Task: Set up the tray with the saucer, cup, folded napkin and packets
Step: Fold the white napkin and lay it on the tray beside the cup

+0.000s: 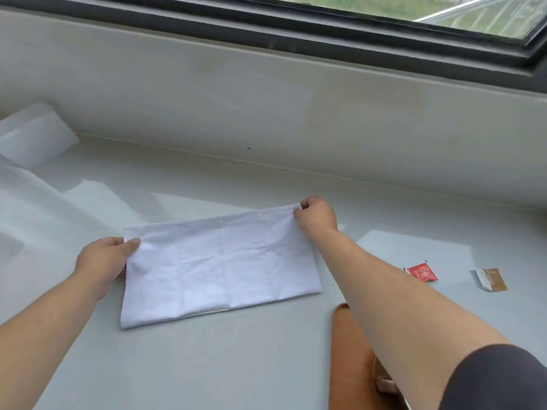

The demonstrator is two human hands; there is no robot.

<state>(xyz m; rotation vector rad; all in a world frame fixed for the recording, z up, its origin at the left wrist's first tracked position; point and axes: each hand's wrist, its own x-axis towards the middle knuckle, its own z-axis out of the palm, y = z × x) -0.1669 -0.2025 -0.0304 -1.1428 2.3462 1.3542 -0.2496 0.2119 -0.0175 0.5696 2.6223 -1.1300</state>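
The left hand [102, 258] pinches the far-left corner of the white folded napkin [220, 267], which lies flat on the pale grey bench [236, 365], and the right hand [315, 216] pinches its far-right corner. To the right, the brown tray [350, 359] sits partly hidden under the right forearm; beyond it lie a red packet [421, 272] and a brown packet [492, 279], their print illegible. A dark-framed window [296, 34] runs above the bench.

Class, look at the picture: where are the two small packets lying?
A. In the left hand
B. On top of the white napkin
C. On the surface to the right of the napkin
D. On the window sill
C: the red packet and the brown packet lie on the grey surface, right of the napkin.
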